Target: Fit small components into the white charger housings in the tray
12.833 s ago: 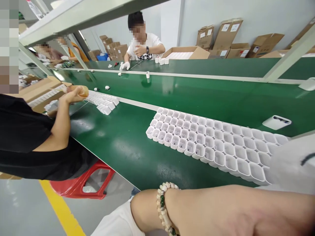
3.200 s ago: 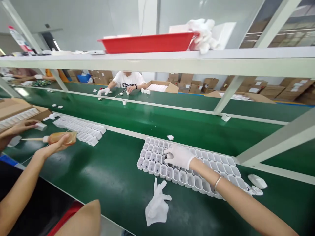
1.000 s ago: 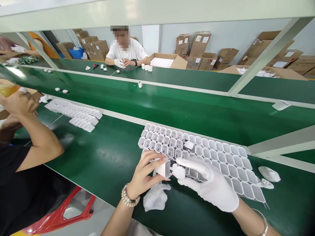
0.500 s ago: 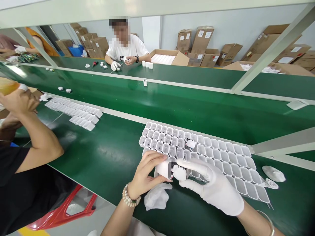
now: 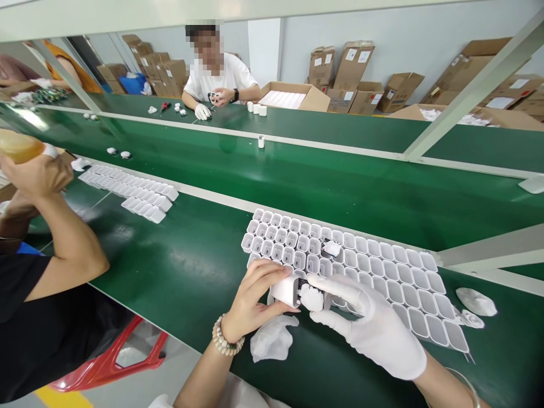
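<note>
My left hand (image 5: pixel 251 297), bare with a bead bracelet, is closed on a white plastic housing (image 5: pixel 284 290). Its mouth faces right, with fingers above and thumb below. My right hand (image 5: pixel 374 331), in a white glove, pinches a small white part with a black section (image 5: pixel 311 298) between thumb and fingers. The black section is at the housing's mouth; how deep it sits I cannot tell. Just beyond both hands stand rows of open white housings (image 5: pixel 419 277). Another white-and-black part (image 5: pixel 331 248) lies on top of them. A crumpled white piece (image 5: pixel 272 339) rests below my left hand.
Beyond the rows runs a green belt (image 5: pixel 212 164) carrying a few small white pieces. A slanted metal post (image 5: pixel 459 96) crosses at right. Left of me a co-worker's arm (image 5: pixel 76 226) holds a bottle; another person (image 5: pixel 221 79) works opposite. A clear wrapped item (image 5: pixel 476 301) lies at right.
The view has shifted slightly. Small pieces on the belt have moved a little to the right. My hands keep nearly the same hold on the housing and the part.
</note>
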The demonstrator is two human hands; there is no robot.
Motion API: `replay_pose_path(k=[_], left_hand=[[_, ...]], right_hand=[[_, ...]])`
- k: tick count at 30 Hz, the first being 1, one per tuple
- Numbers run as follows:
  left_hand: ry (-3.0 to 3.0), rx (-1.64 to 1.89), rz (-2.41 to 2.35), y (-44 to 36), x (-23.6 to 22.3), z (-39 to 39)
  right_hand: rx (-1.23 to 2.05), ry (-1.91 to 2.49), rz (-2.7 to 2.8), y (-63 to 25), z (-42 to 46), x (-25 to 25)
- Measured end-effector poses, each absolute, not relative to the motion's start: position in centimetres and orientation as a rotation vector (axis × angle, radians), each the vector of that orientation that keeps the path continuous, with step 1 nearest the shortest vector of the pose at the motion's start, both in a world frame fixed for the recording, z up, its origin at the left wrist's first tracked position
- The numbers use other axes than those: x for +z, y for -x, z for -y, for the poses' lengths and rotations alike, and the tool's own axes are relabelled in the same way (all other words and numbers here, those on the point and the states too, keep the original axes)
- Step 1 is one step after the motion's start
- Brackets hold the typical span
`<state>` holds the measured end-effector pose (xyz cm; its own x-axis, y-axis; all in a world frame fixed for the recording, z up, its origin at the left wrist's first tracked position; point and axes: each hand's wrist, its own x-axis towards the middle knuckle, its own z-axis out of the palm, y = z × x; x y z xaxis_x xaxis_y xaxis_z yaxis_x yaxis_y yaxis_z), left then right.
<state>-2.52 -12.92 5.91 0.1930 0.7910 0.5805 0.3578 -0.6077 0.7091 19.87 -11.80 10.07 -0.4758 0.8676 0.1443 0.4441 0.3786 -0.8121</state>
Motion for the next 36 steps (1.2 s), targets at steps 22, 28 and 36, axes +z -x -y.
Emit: replay_pose_path(k=[22,28,36], left_hand=[[-1.982,1.408,-1.145,2.4,6.1,13.3],[-2.007,1.464,-1.134,1.9,6.1,13.6],[-2.04,1.522,-1.217,1.4,6.0,13.8]], right_hand=[[0.668,1.317,2.091,-18.8,12.9,9.2],[0.337,1.111,2.398,-17.8,13.1,9.0],[0.188,0.989,2.379,-17.1,13.4,8.7]])
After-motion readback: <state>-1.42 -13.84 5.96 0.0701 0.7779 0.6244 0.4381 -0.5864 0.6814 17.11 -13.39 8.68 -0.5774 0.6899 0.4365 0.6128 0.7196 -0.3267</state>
